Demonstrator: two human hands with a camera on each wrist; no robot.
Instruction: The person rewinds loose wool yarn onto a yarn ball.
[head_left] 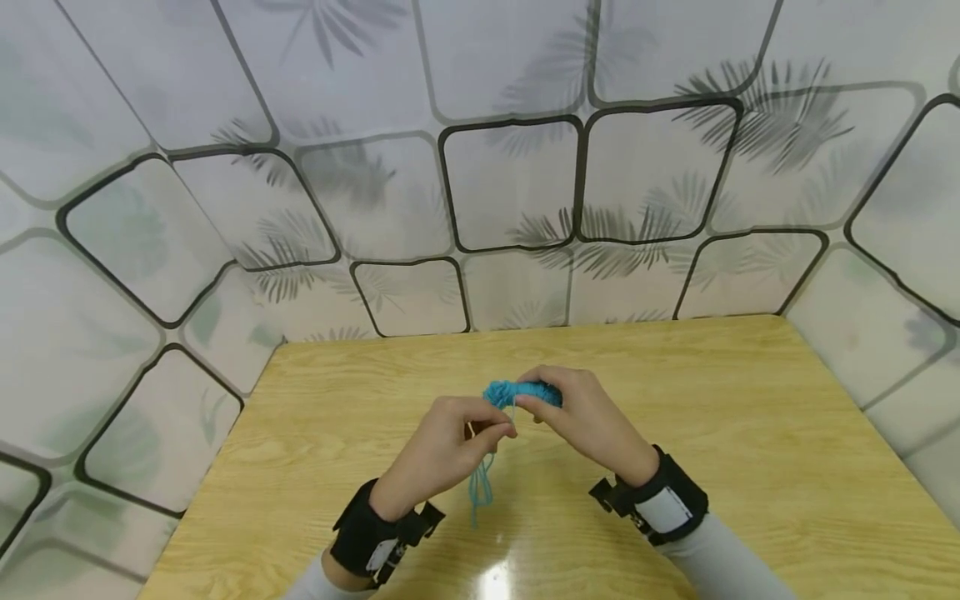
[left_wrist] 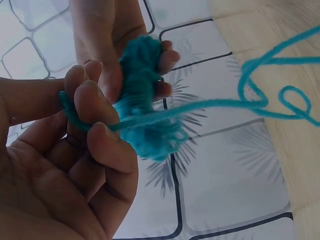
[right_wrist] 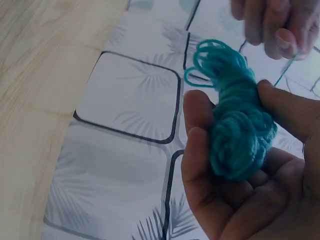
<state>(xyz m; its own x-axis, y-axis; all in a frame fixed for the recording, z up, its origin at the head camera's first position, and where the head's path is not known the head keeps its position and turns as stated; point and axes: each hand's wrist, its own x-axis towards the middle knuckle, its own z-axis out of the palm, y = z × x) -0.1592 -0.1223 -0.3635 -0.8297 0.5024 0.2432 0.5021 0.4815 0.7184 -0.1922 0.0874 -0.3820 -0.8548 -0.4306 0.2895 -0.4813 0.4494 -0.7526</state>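
A small turquoise skein of yarn (head_left: pixel 531 392), wound tightly round its middle with loops fanning out at one end, is held above the table. My right hand (head_left: pixel 585 417) grips it between thumb and fingers, as the skein (right_wrist: pixel 240 120) in the right wrist view also shows. Just left of it, my left hand (head_left: pixel 461 437) pinches a strand of yarn (left_wrist: pixel 165 114) between thumb and fingertips. From the left hand a loose tail of yarn (head_left: pixel 480 487) hangs down in loops over the table.
The wooden table (head_left: pixel 360 375) stretches out beneath both hands. Behind and beside it stands a pale wall covering (head_left: pixel 510 183) with dark rounded outlines and leaf prints. Each wrist wears a black strap (head_left: pixel 667 500) with a small camera.
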